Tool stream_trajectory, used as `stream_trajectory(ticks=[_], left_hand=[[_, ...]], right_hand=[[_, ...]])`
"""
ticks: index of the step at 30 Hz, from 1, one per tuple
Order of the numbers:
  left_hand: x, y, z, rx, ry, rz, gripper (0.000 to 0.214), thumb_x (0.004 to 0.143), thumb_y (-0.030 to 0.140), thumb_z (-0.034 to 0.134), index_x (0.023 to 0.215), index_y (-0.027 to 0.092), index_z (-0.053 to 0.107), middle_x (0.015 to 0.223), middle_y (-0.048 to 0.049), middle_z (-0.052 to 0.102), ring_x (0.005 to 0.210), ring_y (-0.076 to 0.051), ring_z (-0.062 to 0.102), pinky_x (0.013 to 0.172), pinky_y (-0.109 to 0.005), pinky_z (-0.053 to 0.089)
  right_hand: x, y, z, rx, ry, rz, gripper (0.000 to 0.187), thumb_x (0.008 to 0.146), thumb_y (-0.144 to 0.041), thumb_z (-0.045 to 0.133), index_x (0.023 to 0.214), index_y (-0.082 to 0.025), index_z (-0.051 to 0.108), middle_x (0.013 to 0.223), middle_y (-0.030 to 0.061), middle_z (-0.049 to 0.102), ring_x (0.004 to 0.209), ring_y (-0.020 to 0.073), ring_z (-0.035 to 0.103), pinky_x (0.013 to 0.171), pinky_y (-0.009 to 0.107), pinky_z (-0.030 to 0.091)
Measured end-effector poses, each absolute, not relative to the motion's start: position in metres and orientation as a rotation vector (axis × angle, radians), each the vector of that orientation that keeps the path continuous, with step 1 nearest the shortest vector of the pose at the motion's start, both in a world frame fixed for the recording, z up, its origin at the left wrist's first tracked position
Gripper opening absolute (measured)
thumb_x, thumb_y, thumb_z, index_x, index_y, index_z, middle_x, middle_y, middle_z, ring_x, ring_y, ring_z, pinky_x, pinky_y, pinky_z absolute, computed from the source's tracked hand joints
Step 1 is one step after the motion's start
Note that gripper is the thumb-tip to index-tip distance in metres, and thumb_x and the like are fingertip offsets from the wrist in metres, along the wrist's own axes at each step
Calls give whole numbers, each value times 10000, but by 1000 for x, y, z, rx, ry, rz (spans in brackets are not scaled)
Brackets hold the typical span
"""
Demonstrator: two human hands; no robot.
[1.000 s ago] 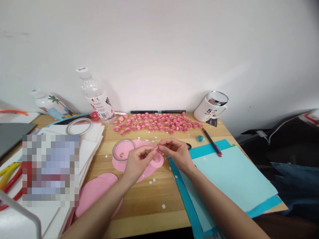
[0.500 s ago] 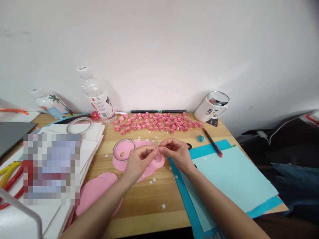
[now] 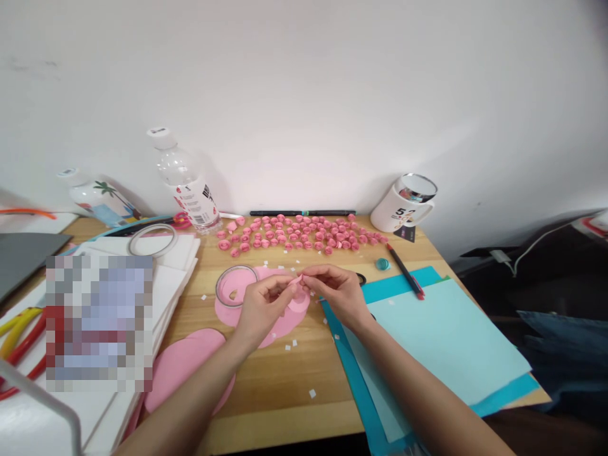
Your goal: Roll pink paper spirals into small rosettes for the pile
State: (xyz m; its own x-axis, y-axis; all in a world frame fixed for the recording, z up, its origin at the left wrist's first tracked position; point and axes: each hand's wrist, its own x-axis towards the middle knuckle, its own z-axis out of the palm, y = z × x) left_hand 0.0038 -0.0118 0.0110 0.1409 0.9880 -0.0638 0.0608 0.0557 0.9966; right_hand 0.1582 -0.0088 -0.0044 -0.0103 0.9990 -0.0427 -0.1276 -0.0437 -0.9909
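Note:
Between the fingertips of both hands is a curling pink paper strip point(image 3: 299, 301), its loose part hanging below them. My left hand point(image 3: 268, 301) pinches it from the left, and my right hand point(image 3: 335, 286) pinches it from the right. Under and beside my left hand lie pink paper circles point(image 3: 280, 326), with a roll of tape point(image 3: 217, 291) resting on them. Many small rolled pink paper flowers point(image 3: 289, 233) are spread out behind the hands. More pink paper circles point(image 3: 190, 361) lie partly beneath my left forearm.
Light blue paper sheets point(image 3: 437, 345) lie under my right forearm. A red-black pen point(image 3: 403, 269), a teal paper roll point(image 3: 382, 264) and a white mug point(image 3: 396, 206) are at right. At left stand a plastic bottle point(image 3: 190, 190) and a white stack point(image 3: 175, 278). Small white paper bits are scattered about.
The pink strip has turned and drawn in slightly between the fingertips, its loop now hanging smaller. Both hands have stayed nearly in place, and the other things have not moved.

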Motion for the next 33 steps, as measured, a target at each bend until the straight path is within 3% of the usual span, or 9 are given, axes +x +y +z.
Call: stream_trajectory(ticks=[8, 16, 22, 33], left_hand=[[4, -13, 16, 1294, 1159, 991, 179, 695, 298, 663, 785, 148, 704, 637, -16, 682, 445, -68, 528, 412, -165, 426], [3, -11, 13, 1270, 1162, 1002, 240, 730, 330, 632, 850, 134, 699, 637, -21, 661, 457, -66, 506, 398, -161, 408], [4, -12, 16, 1300, 1162, 989, 214, 722, 326, 639, 815, 145, 705, 638, -23, 671, 427, -60, 492, 399, -164, 416], [4, -12, 17, 1328, 1133, 981, 167, 713, 289, 639, 784, 152, 702, 628, -16, 666, 468, -73, 523, 413, -159, 430]], right_hand=[[158, -8, -8, -1016, -1068, 1368, 213, 597, -280, 775, 701, -183, 616, 661, -11, 627, 585, 112, 577, 547, 232, 479], [157, -8, -7, -1053, -1130, 1337, 165, 673, -303, 716, 787, -191, 677, 887, 47, 703, 725, 145, 641, 646, 265, 518], [158, -9, -8, -1087, -1110, 1332, 190, 656, -309, 732, 782, -182, 667, 701, 24, 685, 636, 145, 628, 576, 260, 517], [157, -9, -12, -1017, -1146, 1341, 223, 608, -301, 767, 723, -186, 613, 677, 3, 630, 623, 135, 597, 602, 268, 502]])
